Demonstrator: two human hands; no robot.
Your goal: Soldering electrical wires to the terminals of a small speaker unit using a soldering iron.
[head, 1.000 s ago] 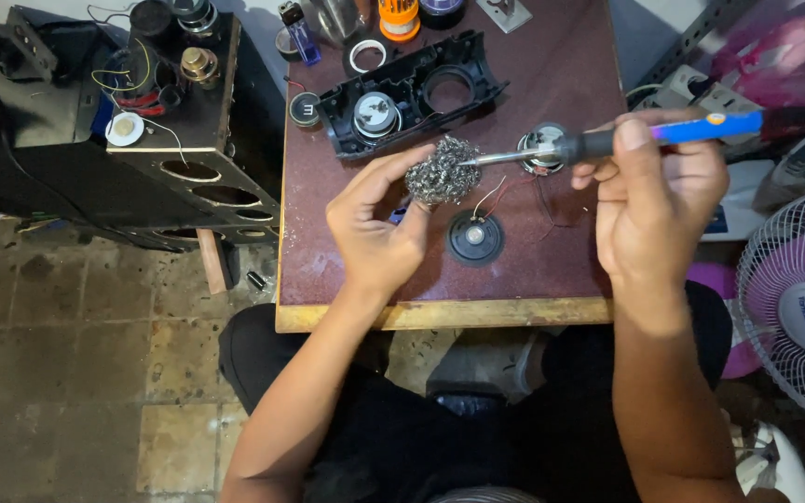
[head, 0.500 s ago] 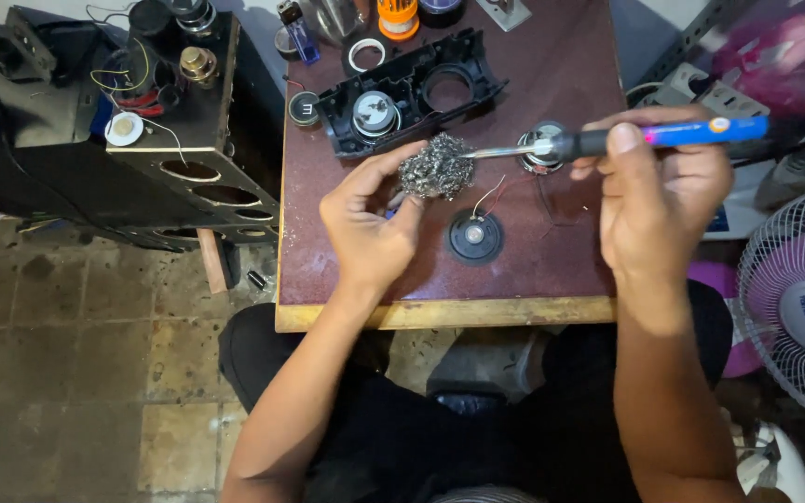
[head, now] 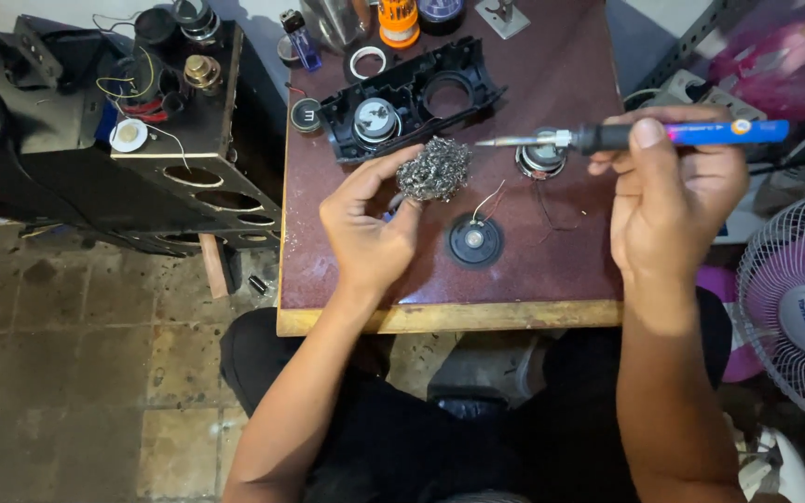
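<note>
We look down from above at a dark red bench (head: 561, 270) where a person sits with both hands out over the work. Our left hand (head: 365, 233) is closed around a ball of metal wool (head: 433, 169), fingers curled at its lower left edge, holding it just above the bench near the middle. Our right hand (head: 668, 200) is clamped on a soldering iron (head: 663, 136) with a blue and black handle, held level, its metal tip pointing left and ending just beside the wool without touching it.

We judge the step in hand to be cleaning the iron's tip on the wool. The next move would call for a steady left hand and a short sideways push of the tip into the wool.

A small round speaker (head: 474, 239) with thin wires lies on the bench just below the wool. A black plastic housing (head: 412, 98) holding another round speaker sits behind it. A fan (head: 798, 307) stands to the right.
</note>
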